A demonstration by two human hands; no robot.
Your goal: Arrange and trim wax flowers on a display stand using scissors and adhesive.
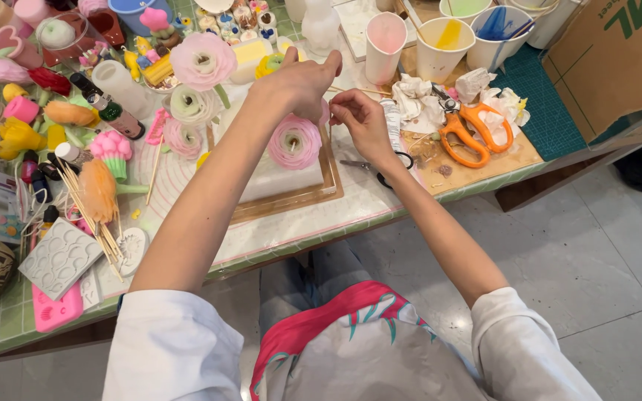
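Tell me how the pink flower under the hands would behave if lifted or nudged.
The pink flower has thin layered petals, so it is probably fragile and easily dented. It sits on a white block, likely light, and might tip if pushed. The left hand touches it from above; the right hand pinches a thin stick beside it.

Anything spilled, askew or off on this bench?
No spill visible. The bench is cluttered: crumpled white tissue lies beside orange scissors on a stained brown board, and wooden sticks lie loosely fanned at the left. Both hands work at a pink flower on a white block.
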